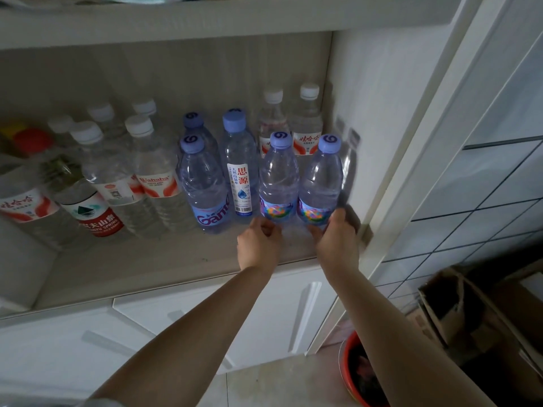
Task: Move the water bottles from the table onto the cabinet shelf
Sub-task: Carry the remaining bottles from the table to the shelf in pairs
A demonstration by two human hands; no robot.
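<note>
Two blue-capped water bottles stand upright at the front right of the cabinet shelf (164, 268). My left hand (258, 245) wraps around the base of the left bottle (278, 183). My right hand (338, 239) grips the base of the right bottle (320, 183), close to the cabinet's right wall. Both bottles rest on the shelf or just above it; I cannot tell which. Behind and to the left stand several other bottles: blue Ganten ones (202, 186), a tall white-labelled one (239, 168) and white-capped Wahaha ones (155, 168).
A red-labelled bottle (88, 210) stands further left on the shelf. White cabinet doors (279, 312) lie below the shelf. On the floor to the right are a red basin (352, 374) and open cardboard boxes (458, 312). A tiled wall (484, 201) rises at right.
</note>
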